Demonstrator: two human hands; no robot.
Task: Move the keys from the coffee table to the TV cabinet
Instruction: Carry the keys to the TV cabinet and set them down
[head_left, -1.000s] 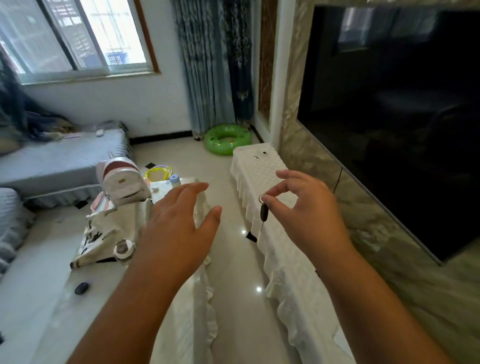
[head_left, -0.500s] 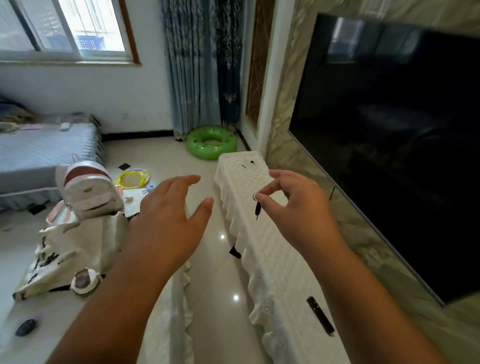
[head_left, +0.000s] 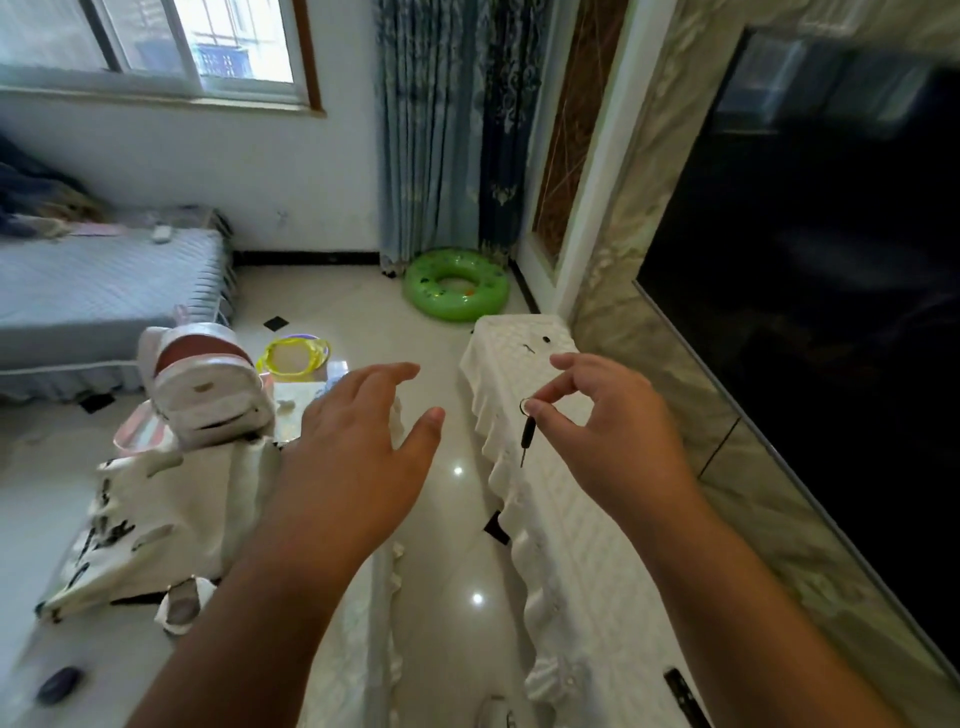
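My right hand (head_left: 618, 436) pinches the small ring of a black-headed key (head_left: 527, 432) between thumb and forefinger. The key hangs above the left part of the long TV cabinet (head_left: 582, 561), which wears a white quilted cover with a frilled edge. My left hand (head_left: 358, 457) floats open, fingers spread, over the right edge of the coffee table (head_left: 130, 654) and the strip of floor between the two pieces of furniture.
On the coffee table sit a white-and-brown backpack (head_left: 202, 384), a printed cloth bag (head_left: 156, 525) and a dark pebble-like object (head_left: 60, 685). A black remote (head_left: 683, 696) lies on the cabinet's near end. The large TV (head_left: 831, 312) hangs at right; a green swim ring (head_left: 456, 285) lies on the floor.
The view has swung right toward the cabinet. My right hand has stayed over the cabinet's left part, still pinching the key. My left hand keeps its open pose.
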